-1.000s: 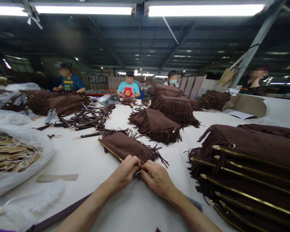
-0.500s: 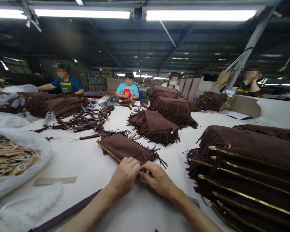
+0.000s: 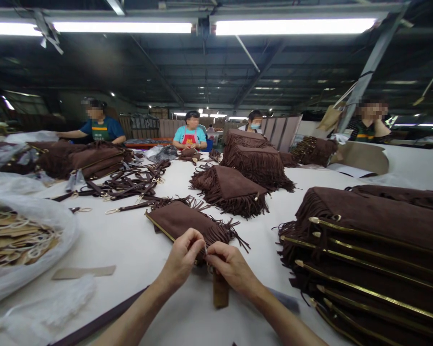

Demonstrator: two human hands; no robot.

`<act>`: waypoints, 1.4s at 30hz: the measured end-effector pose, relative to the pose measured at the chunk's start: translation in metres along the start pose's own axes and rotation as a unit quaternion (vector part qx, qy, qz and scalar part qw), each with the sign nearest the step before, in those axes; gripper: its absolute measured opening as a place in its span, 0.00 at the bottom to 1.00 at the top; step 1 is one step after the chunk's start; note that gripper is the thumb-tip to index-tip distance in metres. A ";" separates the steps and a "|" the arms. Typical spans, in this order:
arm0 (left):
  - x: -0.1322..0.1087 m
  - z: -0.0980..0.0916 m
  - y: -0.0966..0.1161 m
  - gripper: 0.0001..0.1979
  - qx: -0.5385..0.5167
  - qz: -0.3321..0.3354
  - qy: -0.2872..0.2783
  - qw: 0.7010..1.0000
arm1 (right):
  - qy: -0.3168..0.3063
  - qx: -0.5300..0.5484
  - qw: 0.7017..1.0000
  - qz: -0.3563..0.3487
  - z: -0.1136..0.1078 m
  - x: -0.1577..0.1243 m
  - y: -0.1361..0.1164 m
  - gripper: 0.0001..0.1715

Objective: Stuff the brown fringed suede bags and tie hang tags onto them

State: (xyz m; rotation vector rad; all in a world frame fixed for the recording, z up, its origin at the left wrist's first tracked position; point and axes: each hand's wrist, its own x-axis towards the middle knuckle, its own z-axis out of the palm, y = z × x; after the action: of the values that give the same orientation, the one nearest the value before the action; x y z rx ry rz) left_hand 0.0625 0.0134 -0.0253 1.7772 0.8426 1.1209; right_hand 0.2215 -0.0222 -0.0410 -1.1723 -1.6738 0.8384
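A brown suede fringed bag [image 3: 182,218] with a gold zip edge lies flat on the white table [image 3: 137,250] just in front of me. My left hand [image 3: 182,259] and my right hand [image 3: 229,266] meet at its near corner, both pinched on a thin white string or loop. A small tan card tag [image 3: 221,290] hangs down below my right hand from that pinch. The bag's corner itself is hidden behind my fingers.
A tall stack of like bags [image 3: 368,250] fills the right. More fringed bags [image 3: 234,190] lie ahead, brown straps with clips [image 3: 130,180] at left, and a plastic bag of tan tags [image 3: 18,235] at far left. Several people sit at the far side.
My hands have lifted slightly from the bag's corner, and the tan tag now hangs in view below my right hand. The bag has not shifted.
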 end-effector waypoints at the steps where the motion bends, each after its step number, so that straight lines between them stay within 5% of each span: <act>1: 0.000 -0.001 -0.001 0.10 0.000 -0.009 -0.007 1.000 | -0.001 0.023 0.999 0.024 0.000 0.000 0.002 0.11; 6: -0.002 -0.002 -0.002 0.06 0.042 0.020 -0.046 0.998 | -0.003 0.057 0.996 0.070 -0.001 -0.001 0.008 0.19; 17: -0.003 0.009 -0.019 0.10 0.114 0.035 0.013 0.993 | 0.008 0.008 1.000 0.029 0.000 0.000 0.009 0.15; 28: 0.002 0.002 -0.025 0.10 0.175 0.042 -0.067 0.981 | -0.005 -0.095 0.995 -0.021 -0.005 -0.001 0.003 0.16; 38: -0.001 -0.012 -0.016 0.06 0.339 0.122 -0.153 0.920 | -0.023 -0.089 0.996 -0.004 -0.008 -0.002 0.003 0.14; 42: -0.004 -0.013 -0.007 0.07 0.271 0.127 -0.142 0.944 | -0.005 -0.018 0.999 0.033 -0.006 -0.001 0.007 0.14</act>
State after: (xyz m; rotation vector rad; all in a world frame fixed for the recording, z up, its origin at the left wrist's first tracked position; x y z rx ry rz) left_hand 0.0486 0.0170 -0.0296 2.4950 0.8076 0.7967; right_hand 0.2299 -0.0203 -0.0452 -1.2573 -1.6721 0.8590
